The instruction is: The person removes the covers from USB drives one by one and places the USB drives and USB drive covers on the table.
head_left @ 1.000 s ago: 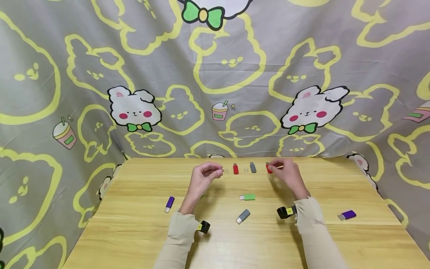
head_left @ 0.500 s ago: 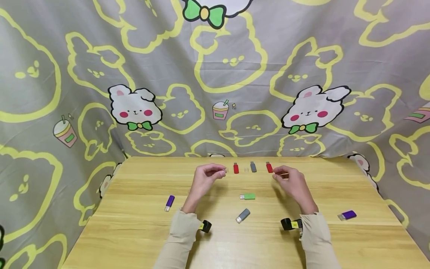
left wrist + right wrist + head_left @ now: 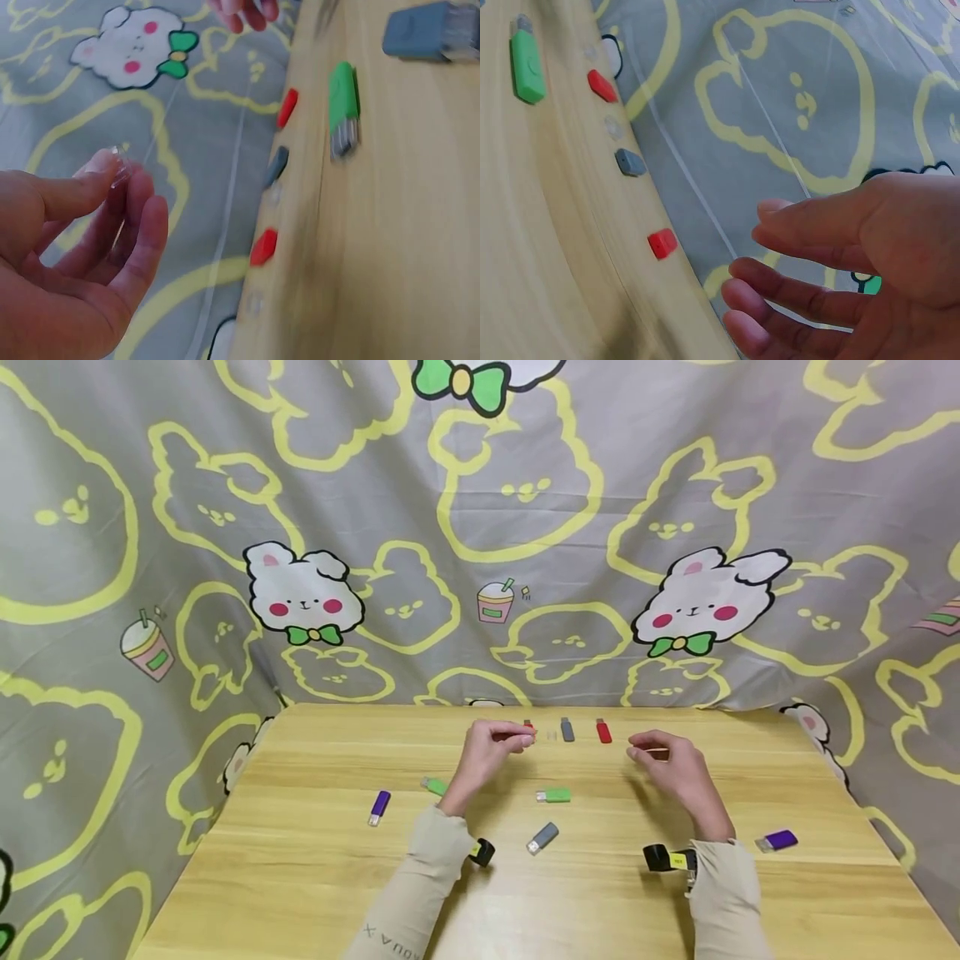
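My left hand hovers over the back of the table and pinches a small clear plastic cap between thumb and fingertips. In the head view it partly covers a red USB drive. Right of that drive, a grey USB drive and another red USB drive continue the row. One clear cap lies between the first red drive and the grey one; a second clear cap lies at the row's left end. My right hand, fingers loosely bent and holding nothing, is right of the row.
Nearer me lie a green USB drive and a grey USB drive. My left wrist partly hides another green drive. Purple drives lie at left and right. A patterned curtain borders the table's back edge.
My right hand has left the right-hand red USB drive and moved right. My left hand has shifted right, now in front of the other red drive; a green drive has appeared beside its wrist.
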A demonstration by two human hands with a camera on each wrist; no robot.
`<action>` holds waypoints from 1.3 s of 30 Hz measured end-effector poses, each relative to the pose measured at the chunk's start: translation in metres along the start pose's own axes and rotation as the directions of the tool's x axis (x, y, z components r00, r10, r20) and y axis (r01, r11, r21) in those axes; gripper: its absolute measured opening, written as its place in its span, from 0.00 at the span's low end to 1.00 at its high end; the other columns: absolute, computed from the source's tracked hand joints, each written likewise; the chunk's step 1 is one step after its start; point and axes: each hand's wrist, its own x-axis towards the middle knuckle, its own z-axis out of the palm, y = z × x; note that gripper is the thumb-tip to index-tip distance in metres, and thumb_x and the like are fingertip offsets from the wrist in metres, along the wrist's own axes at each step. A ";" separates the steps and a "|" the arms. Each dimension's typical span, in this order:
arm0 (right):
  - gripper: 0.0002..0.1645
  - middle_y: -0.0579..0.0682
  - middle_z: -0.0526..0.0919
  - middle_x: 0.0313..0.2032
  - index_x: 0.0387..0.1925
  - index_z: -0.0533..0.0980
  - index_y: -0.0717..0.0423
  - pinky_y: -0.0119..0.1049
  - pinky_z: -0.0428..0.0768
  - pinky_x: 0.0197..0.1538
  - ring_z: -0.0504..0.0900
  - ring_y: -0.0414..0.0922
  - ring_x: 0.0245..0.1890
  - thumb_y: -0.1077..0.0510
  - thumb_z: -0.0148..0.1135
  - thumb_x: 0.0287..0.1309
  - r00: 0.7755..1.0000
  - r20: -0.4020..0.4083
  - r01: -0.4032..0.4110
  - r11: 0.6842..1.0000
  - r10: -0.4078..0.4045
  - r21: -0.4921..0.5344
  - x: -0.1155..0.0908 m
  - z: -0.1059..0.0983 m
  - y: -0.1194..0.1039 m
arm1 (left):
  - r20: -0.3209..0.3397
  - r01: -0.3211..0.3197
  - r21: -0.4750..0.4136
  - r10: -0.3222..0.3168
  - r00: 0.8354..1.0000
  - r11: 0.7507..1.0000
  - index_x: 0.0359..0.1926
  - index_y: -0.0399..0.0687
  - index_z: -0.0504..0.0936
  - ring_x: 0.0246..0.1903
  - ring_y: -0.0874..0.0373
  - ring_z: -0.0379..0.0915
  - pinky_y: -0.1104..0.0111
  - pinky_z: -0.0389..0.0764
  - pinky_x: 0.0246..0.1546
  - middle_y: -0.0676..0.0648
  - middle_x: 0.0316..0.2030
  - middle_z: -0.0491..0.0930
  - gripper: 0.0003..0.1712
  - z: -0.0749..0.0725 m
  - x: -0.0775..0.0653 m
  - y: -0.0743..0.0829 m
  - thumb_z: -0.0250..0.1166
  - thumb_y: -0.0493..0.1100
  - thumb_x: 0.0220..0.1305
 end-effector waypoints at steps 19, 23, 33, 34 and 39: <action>0.24 0.64 0.84 0.52 0.57 0.80 0.66 0.23 0.76 0.39 0.82 0.48 0.47 0.50 0.63 0.72 0.992 -0.063 -0.105 0.994 0.105 0.013 -0.023 -0.052 0.028 | 0.079 0.029 0.376 -0.064 0.995 0.926 0.36 0.42 0.93 0.40 0.61 0.85 0.74 0.82 0.42 0.51 0.36 0.90 0.03 0.089 0.059 -0.009 0.73 0.36 0.64; 0.24 0.64 0.85 0.52 0.57 0.80 0.66 0.23 0.76 0.39 0.82 0.48 0.46 0.51 0.64 0.71 0.991 -0.070 -0.117 0.993 0.117 0.011 -0.024 -0.055 0.031 | 0.089 0.023 0.456 -0.072 0.993 0.889 0.35 0.44 0.93 0.44 0.57 0.85 0.70 0.83 0.46 0.51 0.36 0.90 0.04 0.099 0.063 -0.015 0.72 0.35 0.65; 0.23 0.64 0.85 0.51 0.56 0.80 0.68 0.22 0.76 0.38 0.82 0.43 0.43 0.53 0.66 0.70 0.990 -0.086 -0.113 0.994 0.114 0.010 -0.025 -0.057 0.035 | 0.123 0.010 0.575 -0.098 0.988 0.818 0.31 0.49 0.93 0.41 0.59 0.84 0.70 0.83 0.42 0.55 0.34 0.89 0.06 0.118 0.069 -0.019 0.72 0.38 0.66; 0.22 0.64 0.85 0.50 0.55 0.80 0.68 0.22 0.76 0.38 0.82 0.40 0.42 0.54 0.66 0.69 0.990 -0.090 -0.112 0.994 0.112 0.012 -0.025 -0.057 0.036 | 0.123 0.009 0.587 -0.101 0.987 0.810 0.31 0.49 0.93 0.40 0.59 0.84 0.71 0.83 0.41 0.55 0.33 0.89 0.06 0.119 0.070 -0.019 0.72 0.38 0.65; 0.22 0.64 0.86 0.49 0.55 0.81 0.68 0.22 0.76 0.38 0.81 0.37 0.40 0.54 0.66 0.69 0.990 -0.096 -0.108 0.994 0.108 0.005 -0.024 -0.059 0.037 | 0.127 -0.018 0.651 -0.085 0.988 0.759 0.32 0.50 0.94 0.44 0.57 0.84 0.69 0.84 0.44 0.56 0.36 0.89 0.06 0.121 0.071 -0.021 0.72 0.39 0.66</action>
